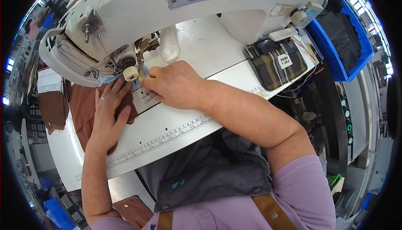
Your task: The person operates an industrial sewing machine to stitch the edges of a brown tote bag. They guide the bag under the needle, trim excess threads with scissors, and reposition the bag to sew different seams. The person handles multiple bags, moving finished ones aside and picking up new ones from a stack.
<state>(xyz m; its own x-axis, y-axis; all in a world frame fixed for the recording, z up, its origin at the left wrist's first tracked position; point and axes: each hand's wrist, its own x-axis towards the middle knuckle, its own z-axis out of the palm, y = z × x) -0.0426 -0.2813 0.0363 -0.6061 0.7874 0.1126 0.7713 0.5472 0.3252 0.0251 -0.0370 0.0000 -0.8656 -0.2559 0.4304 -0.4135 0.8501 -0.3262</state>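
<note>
A white sewing machine (138, 20) stretches over the white table, its head at the left. Under that head lies a brown piece of fabric or leather (83, 102). My left hand (109, 113) rests flat on the brown piece, fingers stretched toward the needle area and thumb apart. Close beside the needle area, my right hand (173, 85) is closed, thumb and fingers drawn together. Shiny metal shows just below its fingertips; whether they grip it cannot be made out. The machine's head and a cream-coloured knob (130, 73) hide the needle and part of the work.
A printed ruler strip (167, 136) runs along the table's front edge. On the right are a plaid pouch (278, 64) and a blue bin (341, 41) of dark material. More brown pieces (52, 104) lie at the left. Another brown piece (133, 211) sits below the table edge.
</note>
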